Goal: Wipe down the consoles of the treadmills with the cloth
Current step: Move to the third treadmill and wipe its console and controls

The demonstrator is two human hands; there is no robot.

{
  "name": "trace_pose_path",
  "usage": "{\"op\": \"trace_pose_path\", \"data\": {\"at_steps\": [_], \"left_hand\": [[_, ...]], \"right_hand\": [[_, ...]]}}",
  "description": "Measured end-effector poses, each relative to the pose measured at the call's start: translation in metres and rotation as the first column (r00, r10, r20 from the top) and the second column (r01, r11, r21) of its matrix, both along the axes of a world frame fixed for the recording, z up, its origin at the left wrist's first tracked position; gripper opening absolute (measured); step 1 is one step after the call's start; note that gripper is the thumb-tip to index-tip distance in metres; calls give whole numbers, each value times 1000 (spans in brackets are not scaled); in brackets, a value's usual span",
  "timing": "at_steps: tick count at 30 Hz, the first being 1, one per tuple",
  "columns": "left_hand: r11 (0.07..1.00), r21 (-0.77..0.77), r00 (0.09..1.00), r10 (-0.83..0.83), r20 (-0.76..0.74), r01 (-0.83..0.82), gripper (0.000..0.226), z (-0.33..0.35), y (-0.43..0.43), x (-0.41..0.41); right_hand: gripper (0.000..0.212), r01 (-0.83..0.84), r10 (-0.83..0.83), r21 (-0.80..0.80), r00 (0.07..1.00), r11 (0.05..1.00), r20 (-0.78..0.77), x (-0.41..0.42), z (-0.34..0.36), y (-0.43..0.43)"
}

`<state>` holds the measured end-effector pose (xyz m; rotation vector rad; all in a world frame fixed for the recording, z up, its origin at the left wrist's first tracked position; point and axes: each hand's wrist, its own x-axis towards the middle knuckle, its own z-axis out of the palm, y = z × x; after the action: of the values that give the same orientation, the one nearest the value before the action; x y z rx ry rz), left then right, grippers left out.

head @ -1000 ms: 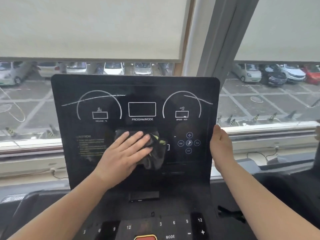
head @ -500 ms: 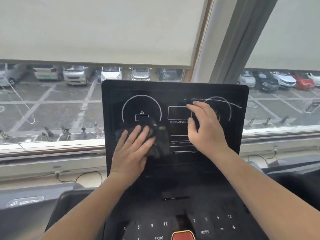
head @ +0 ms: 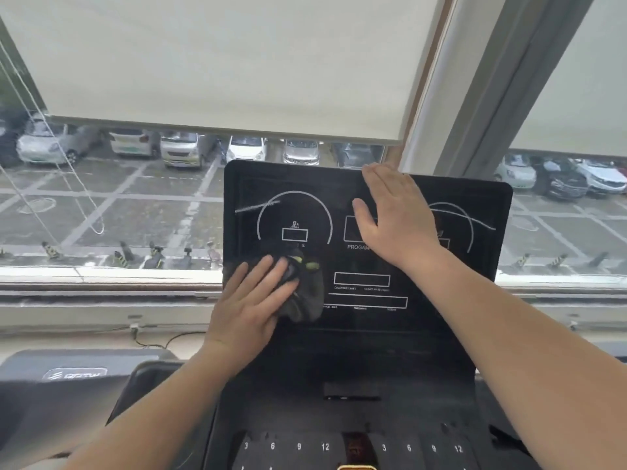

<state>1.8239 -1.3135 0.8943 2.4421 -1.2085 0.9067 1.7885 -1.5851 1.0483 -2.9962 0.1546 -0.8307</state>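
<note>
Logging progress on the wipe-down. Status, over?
Left hand flat, pressing cloth on console lower left. Right hand flat on upper screen, covering the middle display. Nothing else in the way.

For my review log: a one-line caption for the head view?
Left hand presses a dark cloth on the treadmill console; right hand lies flat near its top.
</note>
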Motion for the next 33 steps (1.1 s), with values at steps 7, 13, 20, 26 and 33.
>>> {"op": "trace_pose_path", "data": {"at_steps": [7, 13, 20, 26, 33], "left_hand": [[978, -99, 983, 180, -44, -183, 54, 24, 27, 12], [993, -58, 994, 96, -47, -99, 40, -29, 14, -37], [998, 43, 970, 63, -235, -55, 47, -41, 14, -65], [993, 94, 926, -33, -376, 74, 42, -38, -19, -77], [970, 57, 859, -183, -478, 238, 37, -34, -123, -102]], "right_hand": [[67, 24, -26, 35, 998, 999, 49, 8, -9, 10], [73, 15, -15, -19, 1000, 1000, 10, 7, -9, 5], [63, -75, 43, 208, 987, 975, 155, -41, -24, 10], [60, 93, -203, 598, 972, 796, 120, -128, -123, -12], [72, 442, -423, 785, 869, 434, -255, -185, -158, -77]]}}
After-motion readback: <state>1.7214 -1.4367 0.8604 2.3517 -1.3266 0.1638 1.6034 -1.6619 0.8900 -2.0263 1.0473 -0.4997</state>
